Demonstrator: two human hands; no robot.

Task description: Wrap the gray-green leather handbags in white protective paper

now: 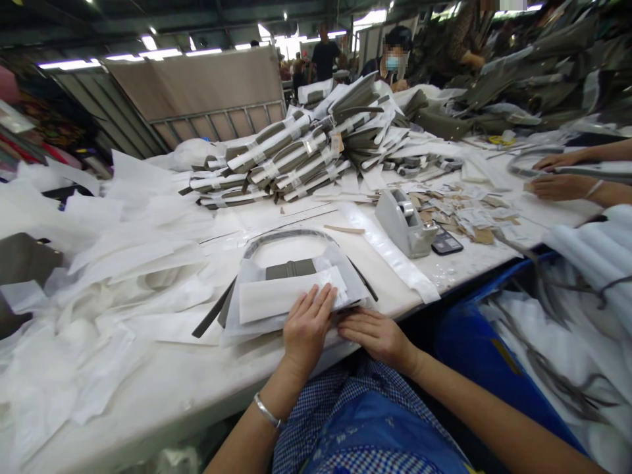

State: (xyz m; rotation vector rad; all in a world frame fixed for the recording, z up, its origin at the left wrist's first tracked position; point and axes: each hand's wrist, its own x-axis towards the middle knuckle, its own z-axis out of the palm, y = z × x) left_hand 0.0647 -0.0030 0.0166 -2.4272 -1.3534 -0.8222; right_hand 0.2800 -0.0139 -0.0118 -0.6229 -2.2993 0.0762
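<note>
A grey-green bag [291, 268] lies at the table's front edge, covered in thin white sheets, its looped handle [289, 235] pointing away from me and loose dark straps at both sides. Across it rests a folded white paper strip [269, 299]. My left hand [309, 322] lies palm down on the right end of this strip, fingers stretched forward. At the package's lower right corner is my right hand [378, 336], its fingers extended along the edge and their tips partly under the package.
A tape dispenser [405, 224] and a dark phone [447, 240] stand right of the package, near scattered tags [469, 210]. Wrapped bundles [296, 155] are piled behind, loose white sheets [148, 243] left. Another person's hands [557, 174] work at far right, above a blue bin [464, 329].
</note>
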